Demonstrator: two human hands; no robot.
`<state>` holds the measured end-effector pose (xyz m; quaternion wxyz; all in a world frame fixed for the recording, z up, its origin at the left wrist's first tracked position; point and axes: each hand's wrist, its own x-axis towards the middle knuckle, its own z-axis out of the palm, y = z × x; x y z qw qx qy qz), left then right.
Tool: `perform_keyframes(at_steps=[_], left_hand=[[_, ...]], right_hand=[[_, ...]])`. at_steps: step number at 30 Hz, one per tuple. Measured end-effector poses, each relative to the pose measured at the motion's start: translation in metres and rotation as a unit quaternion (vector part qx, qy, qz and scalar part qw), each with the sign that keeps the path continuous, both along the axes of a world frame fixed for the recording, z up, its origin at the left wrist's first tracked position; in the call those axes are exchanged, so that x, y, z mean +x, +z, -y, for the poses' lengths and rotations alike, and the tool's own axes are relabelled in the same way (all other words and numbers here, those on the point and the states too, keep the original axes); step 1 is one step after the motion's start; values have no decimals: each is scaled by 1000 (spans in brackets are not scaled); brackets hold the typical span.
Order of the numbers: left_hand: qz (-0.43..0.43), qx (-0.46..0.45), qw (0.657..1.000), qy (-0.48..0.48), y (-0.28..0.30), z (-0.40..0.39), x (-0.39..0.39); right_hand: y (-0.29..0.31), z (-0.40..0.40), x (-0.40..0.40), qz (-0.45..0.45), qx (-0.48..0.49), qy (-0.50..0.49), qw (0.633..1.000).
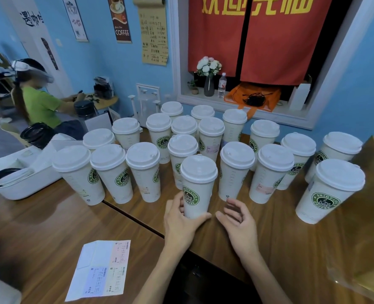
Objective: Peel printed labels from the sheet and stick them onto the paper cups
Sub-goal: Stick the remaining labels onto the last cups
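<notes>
Head view: my left hand (181, 218) grips the front cup (198, 186) at centre frame; my right hand (238, 218) hovers beside it, fingers loosely curled, holding nothing. Label sheet (100, 269) lies lower left. Turning this cup could knock its crowded neighbours.

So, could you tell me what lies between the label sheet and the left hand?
Only bare wooden table between label sheet and left hand, per the head view.
</notes>
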<state>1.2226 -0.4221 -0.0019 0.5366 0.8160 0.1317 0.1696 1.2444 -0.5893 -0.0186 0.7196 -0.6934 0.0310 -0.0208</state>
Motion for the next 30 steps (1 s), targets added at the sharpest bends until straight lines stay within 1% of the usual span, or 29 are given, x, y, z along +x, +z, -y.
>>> perform_keyframes(at_steps=[3,6,10,19,26,30], left_hand=[[-4,-11,1000,18,2,-1,-2],[0,-7,1000,30,1,-1,-2],[-2,-12,1000,27,-1,-1,-2],[1,-37,999,28,1,4,2],[8,-44,998,39,-1,3,5],[5,-44,998,43,-1,2,4]], right_hand=[[1,2,-2,12,-26,-46,999],[1,1,-3,34,-85,-57,994],[4,-1,1,29,-108,-75,991],[7,-10,30,-5,-121,-62,991],[16,-15,53,11,-133,-85,987],[18,-14,60,24,-116,-93,989]])
